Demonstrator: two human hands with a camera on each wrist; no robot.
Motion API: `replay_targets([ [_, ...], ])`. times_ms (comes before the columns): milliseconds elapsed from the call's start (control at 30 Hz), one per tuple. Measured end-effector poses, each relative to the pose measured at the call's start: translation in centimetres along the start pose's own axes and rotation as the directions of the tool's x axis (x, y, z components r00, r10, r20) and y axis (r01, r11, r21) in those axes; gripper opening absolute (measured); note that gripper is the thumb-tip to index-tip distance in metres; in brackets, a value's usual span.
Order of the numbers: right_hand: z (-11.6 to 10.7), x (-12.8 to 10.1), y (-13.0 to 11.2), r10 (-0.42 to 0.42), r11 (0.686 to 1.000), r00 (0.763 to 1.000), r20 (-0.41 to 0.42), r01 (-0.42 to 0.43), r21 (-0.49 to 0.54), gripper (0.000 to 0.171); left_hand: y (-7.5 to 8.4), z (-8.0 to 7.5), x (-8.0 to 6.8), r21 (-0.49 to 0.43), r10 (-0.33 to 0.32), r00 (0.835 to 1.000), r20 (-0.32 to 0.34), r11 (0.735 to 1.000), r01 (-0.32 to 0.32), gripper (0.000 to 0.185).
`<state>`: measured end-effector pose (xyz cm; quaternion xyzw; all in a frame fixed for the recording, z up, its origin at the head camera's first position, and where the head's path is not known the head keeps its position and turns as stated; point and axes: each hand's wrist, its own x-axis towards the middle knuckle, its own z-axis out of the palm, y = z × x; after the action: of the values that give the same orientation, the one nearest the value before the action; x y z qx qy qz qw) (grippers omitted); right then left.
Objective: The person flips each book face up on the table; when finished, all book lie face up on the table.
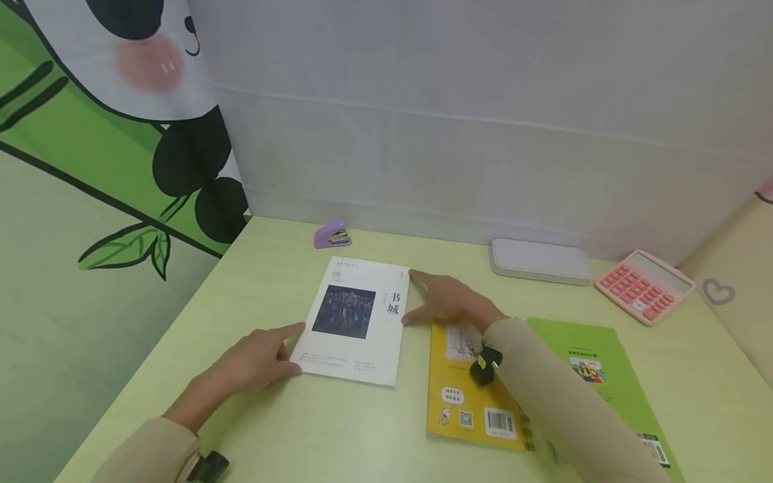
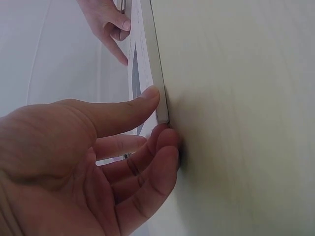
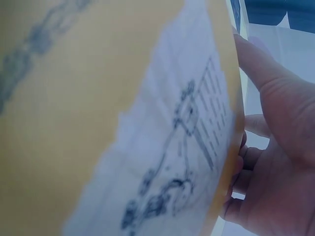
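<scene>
Yellow book (image 1: 468, 386) crowds the magazine's (image 1: 356, 322) right edge.

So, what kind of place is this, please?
Probably a desk set up for study or office work: books such as the white book between both hands lie on the pale table, with a purple stapler and pink calculator.

Yellow book (image 3: 98, 98) blurred at the right wrist (its print unreadable), green book (image 1: 594, 376) partly under the sleeve.

White magazine (image 1: 356, 322) reads "08" and "书城" (cover, upper part).
</scene>
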<state>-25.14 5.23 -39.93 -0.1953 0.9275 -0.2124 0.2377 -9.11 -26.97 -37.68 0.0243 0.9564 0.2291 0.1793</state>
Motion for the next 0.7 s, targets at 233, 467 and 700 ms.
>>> replay_targets([
  [233,-0.17,0.34,0.07,0.005,1.000,1.000,0.004,-0.005,0.005,0.112,-0.14,-0.12,0.28,0.000,0.004,1.000,-0.005,1.000,-0.004,0.080],
  [467,-0.15,0.58,0.12,0.006,1.000,1.000,0.007,-0.006,0.000,0.112,-0.01,-0.24,0.39,0.009,-0.007,1.000,-0.003,1.000,0.007,0.079],
  [700,-0.23,0.59,-0.04,0.008,1.000,1.000,0.011,-0.008,-0.005,0.111,-0.06,-0.33,0.54,-0.006,-0.025,1.000,0.002,1.000,0.025,0.079],
])
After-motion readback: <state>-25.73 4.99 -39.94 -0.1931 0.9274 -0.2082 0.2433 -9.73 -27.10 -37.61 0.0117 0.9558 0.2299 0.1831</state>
